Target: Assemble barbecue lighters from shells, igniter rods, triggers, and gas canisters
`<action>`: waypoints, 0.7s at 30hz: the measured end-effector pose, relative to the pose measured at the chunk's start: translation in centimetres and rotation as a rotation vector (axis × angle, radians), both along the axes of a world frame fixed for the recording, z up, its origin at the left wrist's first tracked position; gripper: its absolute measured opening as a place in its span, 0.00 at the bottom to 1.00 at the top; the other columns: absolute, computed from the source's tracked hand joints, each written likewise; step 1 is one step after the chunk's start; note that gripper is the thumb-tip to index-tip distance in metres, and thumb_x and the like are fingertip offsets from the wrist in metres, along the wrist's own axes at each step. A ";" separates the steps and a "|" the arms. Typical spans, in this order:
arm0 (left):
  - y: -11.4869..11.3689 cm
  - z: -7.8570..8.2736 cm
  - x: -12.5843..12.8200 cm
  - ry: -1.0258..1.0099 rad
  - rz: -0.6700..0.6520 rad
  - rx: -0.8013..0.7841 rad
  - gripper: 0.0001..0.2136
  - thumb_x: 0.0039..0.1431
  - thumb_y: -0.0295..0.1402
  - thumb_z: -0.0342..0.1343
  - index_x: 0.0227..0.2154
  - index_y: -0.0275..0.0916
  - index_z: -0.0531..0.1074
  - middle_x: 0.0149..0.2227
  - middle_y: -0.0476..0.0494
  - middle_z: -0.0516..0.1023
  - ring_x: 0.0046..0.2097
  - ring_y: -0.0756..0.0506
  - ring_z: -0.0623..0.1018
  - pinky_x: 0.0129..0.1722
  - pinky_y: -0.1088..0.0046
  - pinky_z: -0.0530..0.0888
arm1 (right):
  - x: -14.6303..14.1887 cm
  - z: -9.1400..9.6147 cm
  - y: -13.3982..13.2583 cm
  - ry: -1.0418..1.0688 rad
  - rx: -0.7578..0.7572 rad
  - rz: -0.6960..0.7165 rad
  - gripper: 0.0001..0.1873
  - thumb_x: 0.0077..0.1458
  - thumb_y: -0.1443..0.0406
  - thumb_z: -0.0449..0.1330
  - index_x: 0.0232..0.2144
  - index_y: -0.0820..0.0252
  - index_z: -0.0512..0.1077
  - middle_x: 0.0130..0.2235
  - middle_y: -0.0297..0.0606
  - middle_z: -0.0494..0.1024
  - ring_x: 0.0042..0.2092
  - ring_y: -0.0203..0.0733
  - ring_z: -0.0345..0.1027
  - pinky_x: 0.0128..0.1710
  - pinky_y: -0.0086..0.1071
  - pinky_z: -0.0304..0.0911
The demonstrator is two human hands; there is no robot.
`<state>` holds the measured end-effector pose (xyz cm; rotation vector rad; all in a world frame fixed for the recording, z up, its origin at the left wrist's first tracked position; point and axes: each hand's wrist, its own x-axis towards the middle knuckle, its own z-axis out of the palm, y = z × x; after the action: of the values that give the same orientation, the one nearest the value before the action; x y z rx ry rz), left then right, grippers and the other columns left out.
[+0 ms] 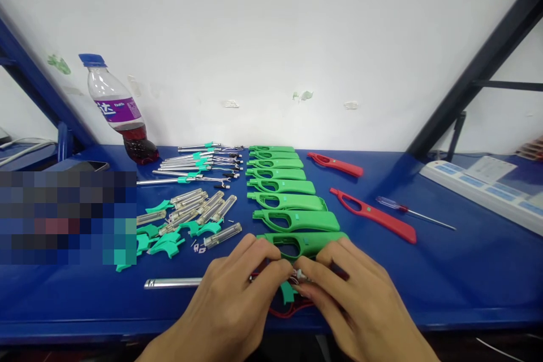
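Near the front edge of the table, both hands meet over a red lighter casing (pixel 292 311), whose rim shows below the fingers. My left hand (pixel 244 285) is pinched closed on thin wires (pixel 292 278). A small whitish part (pixel 301 275) is between the closed fingertips of my right hand (pixel 350 285); its far end is hidden. Just below the fingertips sits a green trigger piece (pixel 287 292). A silver metal tube (pixel 172 283) sticks out to the left from behind my left hand. The nearest green lighter casing (pixel 314 243) lies just beyond the hands.
Several green casings (pixel 292 202) form a column beyond the hands. Left lie clear fuel tanks (pixel 223 235), green triggers (pixel 167 243) and metal tubes with wires (pixel 186 161). A bottle (pixel 123 107) stands behind. Right are red casings (pixel 373 218), a screwdriver (pixel 413 213) and a power strip (pixel 479 189).
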<state>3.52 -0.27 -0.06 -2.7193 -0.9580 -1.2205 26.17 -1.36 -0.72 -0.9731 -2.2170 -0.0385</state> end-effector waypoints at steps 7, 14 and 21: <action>0.4 0.2 0.5 -0.099 0.019 -0.036 0.11 0.71 0.18 0.54 0.45 0.40 0.76 0.37 0.46 0.77 0.36 0.47 0.75 0.36 0.70 0.74 | -0.1 0.0 0.1 0.065 0.050 -0.043 0.08 0.74 0.64 0.59 0.51 0.56 0.76 0.35 0.36 0.77 0.34 0.42 0.69 0.35 0.36 0.65; 0.6 0.5 0.6 -0.165 0.030 -0.084 0.09 0.71 0.19 0.57 0.43 0.40 0.76 0.38 0.50 0.81 0.37 0.48 0.79 0.47 0.67 0.74 | 0.1 -0.4 0.2 0.143 0.104 -0.088 0.06 0.72 0.66 0.62 0.48 0.57 0.79 0.38 0.37 0.80 0.38 0.41 0.75 0.41 0.34 0.71; 0.4 0.6 0.6 -0.173 0.034 -0.145 0.08 0.71 0.21 0.57 0.42 0.42 0.76 0.38 0.49 0.81 0.37 0.46 0.78 0.44 0.66 0.74 | 0.2 -0.3 0.2 0.124 0.131 -0.081 0.10 0.73 0.68 0.60 0.51 0.58 0.80 0.39 0.39 0.80 0.38 0.39 0.76 0.37 0.33 0.73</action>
<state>4.10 0.15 0.59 -2.7261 -1.1489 -1.4544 26.41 -1.17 -1.04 -0.9660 -2.0350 -0.1550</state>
